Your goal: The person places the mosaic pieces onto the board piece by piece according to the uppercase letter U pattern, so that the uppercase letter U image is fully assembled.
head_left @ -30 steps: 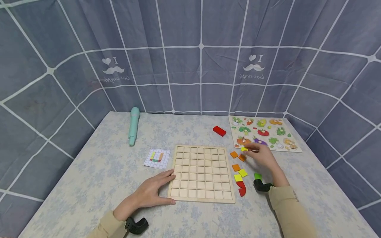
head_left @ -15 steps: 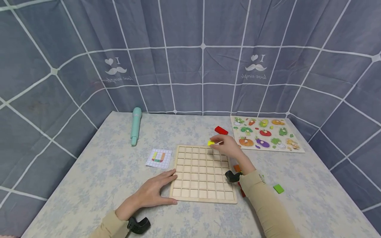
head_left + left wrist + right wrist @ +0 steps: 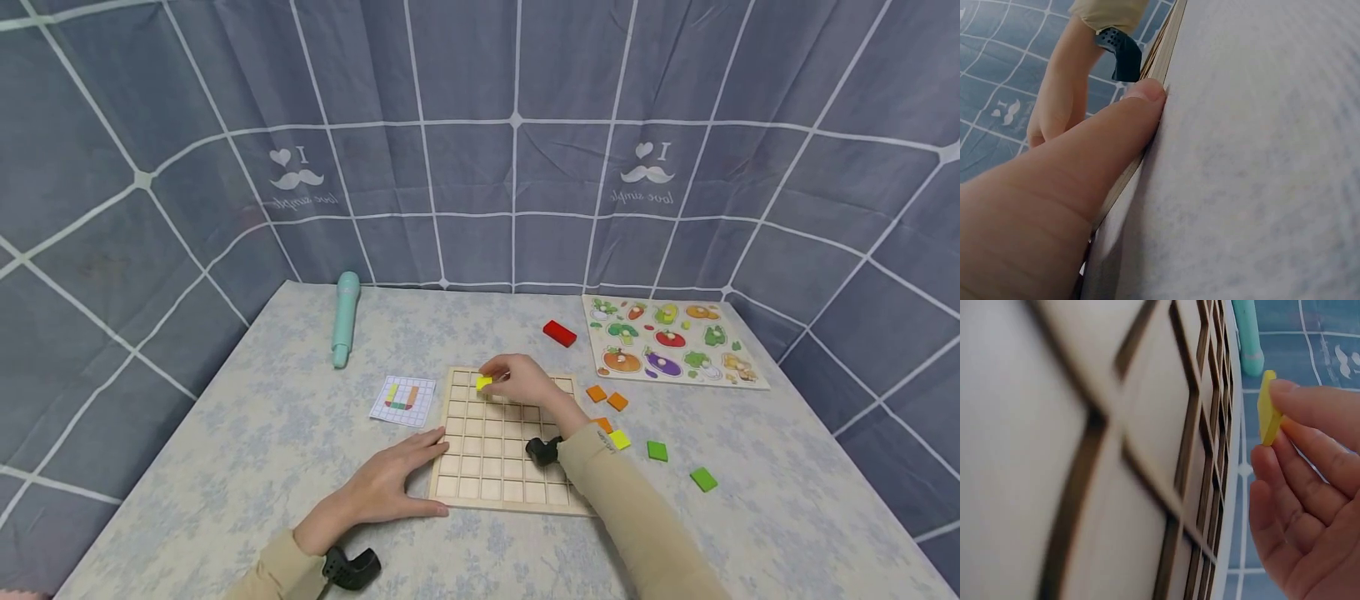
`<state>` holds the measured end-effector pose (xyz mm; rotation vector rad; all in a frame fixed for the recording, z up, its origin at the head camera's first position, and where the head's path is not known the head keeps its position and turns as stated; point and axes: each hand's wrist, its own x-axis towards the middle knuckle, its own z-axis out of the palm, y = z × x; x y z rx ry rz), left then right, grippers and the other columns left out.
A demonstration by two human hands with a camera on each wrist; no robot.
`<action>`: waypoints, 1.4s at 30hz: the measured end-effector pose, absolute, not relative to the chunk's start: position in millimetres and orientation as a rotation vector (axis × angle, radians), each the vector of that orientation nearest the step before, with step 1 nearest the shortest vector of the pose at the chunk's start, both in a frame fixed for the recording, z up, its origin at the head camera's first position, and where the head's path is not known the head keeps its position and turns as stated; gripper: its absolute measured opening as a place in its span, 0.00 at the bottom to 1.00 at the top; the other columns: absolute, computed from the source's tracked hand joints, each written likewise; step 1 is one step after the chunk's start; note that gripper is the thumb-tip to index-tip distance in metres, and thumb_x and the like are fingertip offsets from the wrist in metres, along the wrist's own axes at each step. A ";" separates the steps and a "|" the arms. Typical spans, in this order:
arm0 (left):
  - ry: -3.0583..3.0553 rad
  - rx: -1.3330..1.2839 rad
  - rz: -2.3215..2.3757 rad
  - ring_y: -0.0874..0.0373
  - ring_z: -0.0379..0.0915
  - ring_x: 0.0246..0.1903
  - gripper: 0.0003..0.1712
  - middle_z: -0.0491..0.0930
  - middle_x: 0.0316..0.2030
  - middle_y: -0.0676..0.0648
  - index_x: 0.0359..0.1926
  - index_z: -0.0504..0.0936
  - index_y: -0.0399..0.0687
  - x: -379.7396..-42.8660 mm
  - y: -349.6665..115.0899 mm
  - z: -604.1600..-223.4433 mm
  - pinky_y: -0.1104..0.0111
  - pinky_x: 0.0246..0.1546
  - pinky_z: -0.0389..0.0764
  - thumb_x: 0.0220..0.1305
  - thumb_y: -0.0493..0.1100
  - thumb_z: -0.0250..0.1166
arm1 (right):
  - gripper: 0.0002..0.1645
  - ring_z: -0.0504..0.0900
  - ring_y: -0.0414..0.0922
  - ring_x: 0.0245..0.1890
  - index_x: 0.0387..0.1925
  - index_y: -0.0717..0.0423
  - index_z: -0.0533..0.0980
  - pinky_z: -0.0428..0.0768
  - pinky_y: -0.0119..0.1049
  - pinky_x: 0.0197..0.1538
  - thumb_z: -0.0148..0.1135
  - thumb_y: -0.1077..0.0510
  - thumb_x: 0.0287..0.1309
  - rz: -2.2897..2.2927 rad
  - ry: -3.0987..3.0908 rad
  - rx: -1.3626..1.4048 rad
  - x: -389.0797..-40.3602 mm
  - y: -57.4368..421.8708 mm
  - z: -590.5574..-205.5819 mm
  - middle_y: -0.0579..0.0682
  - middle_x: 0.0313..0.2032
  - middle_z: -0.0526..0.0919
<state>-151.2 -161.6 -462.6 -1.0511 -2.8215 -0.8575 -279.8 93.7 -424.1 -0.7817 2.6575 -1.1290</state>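
A yellow square tile (image 3: 483,382) is pinched between the thumb and fingers of my right hand (image 3: 521,383), over the upper left part of the wooden grid board (image 3: 471,467). In the right wrist view the tile (image 3: 1267,409) stands on edge in the fingertips, apart from the board's grooved surface. My left hand (image 3: 382,483) rests at the board's left edge, its thumb along the lower corner and its fingers extended. The left wrist view shows that thumb (image 3: 1129,112) against the board's side. My right forearm hides the board's lower right part.
Right of the board lie orange tiles (image 3: 617,402), a yellow tile (image 3: 619,439) and green tiles (image 3: 657,451). A pattern card (image 3: 402,400) lies to the left, with a teal microphone (image 3: 344,321) behind it. A red block (image 3: 559,333) and a vegetable puzzle (image 3: 675,342) are at the back.
My right hand has picked up the yellow tile from the loose pieces at the right and carried it left, across to the board's upper left. My left hand has stayed at the board's edge.
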 end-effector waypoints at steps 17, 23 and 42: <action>-2.865 -1.045 -0.870 0.52 0.53 0.67 0.51 0.57 0.69 0.47 0.66 0.68 0.44 -150.9 -160.8 -460.0 0.55 0.63 0.63 0.48 0.72 0.64 | 0.18 0.80 0.44 0.42 0.46 0.53 0.80 0.79 0.34 0.46 0.69 0.54 0.53 -0.959 2.697 -0.788 -281.6 81.7 -433.8 0.47 0.42 0.82; -2.867 -1.044 -0.853 0.53 0.53 0.67 0.51 0.57 0.69 0.47 0.66 0.68 0.44 -151.3 -161.1 -460.9 0.55 0.63 0.64 0.48 0.73 0.63 | 0.18 0.79 0.44 0.42 0.46 0.52 0.80 0.78 0.33 0.45 0.69 0.54 0.53 -0.935 2.697 -0.808 -282.8 81.5 -435.3 0.46 0.41 0.82; -2.873 -1.054 -0.899 0.52 0.53 0.67 0.49 0.57 0.69 0.47 0.65 0.69 0.45 -147.6 -160.9 -459.5 0.54 0.63 0.63 0.50 0.71 0.63 | 0.16 0.79 0.44 0.43 0.45 0.50 0.81 0.78 0.34 0.46 0.69 0.54 0.53 -0.902 2.679 -0.837 -282.0 83.9 -435.0 0.45 0.41 0.81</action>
